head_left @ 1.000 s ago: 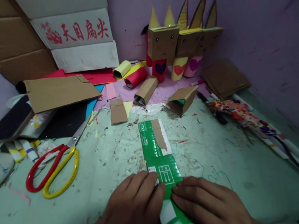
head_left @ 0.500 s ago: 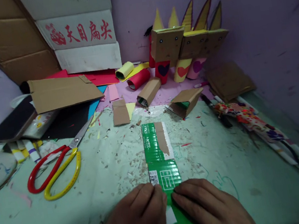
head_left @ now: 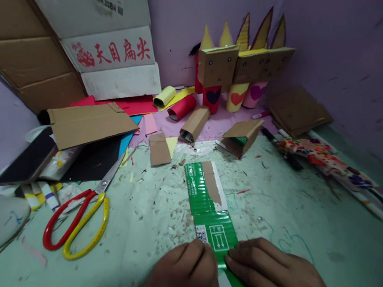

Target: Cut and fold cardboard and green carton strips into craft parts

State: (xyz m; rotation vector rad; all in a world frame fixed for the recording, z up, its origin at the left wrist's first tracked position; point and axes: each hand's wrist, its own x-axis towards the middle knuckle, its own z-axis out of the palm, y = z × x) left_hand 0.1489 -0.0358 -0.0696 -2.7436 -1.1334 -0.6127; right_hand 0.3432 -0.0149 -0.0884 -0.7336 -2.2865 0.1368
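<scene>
Green cardboard strip point(head_left: 222, 227) lies flat, left hand point(head_left: 191, 275) and right hand point(head_left: 273, 268) pressing its edges.

Both hands are low over the table point(head_left: 133, 238), toward its near edge, backs up and side by side with a narrow gap between them. The left hand point(head_left: 192, 273) is bent at the knuckles, its fingers curled and bunched close together; its wrist and part of the forearm slant in from the near left corner. The right hand point(head_left: 275, 267) points inward, fingers together and gently bent, tips lowered. Its wrist is out of view, and neither thumb shows clearly.
</scene>
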